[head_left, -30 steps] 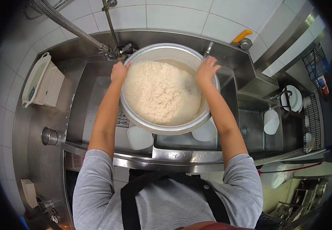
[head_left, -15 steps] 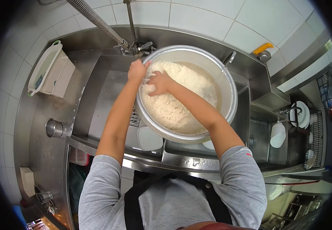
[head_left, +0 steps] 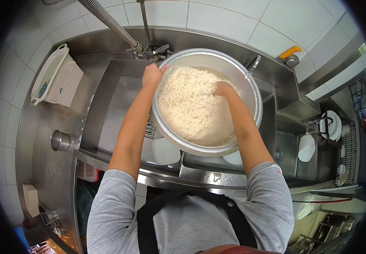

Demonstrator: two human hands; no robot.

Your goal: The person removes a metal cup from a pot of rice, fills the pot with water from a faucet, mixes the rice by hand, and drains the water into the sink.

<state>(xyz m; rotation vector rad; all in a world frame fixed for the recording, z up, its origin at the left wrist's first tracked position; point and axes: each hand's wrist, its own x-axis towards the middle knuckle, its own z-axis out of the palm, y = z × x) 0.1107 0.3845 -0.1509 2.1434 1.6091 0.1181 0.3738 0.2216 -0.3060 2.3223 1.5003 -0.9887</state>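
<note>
A large metal pot (head_left: 252,127) stands over the sink, tilted a little, with pale wet rice (head_left: 187,106) heaped at its left side and cloudy water at its right. My left hand (head_left: 152,75) is closed on the pot's upper left rim. Inside the pot, my right hand (head_left: 225,89) reaches into the right edge of the rice. Its fingertips are sunk in the rice and water, so I cannot tell how they are bent.
Behind the pot rises a tap (head_left: 153,53) with a spring hose. A steel cup (head_left: 60,140) and a cream bin (head_left: 66,82) stand on the left counter. White dishes (head_left: 166,151) lie below the pot. At right, a white jug (head_left: 306,147) sits in a smaller basin.
My right hand has moved from the left side of the pot to the right, and the rice has spread out. My left hand has stayed on the rim.
</note>
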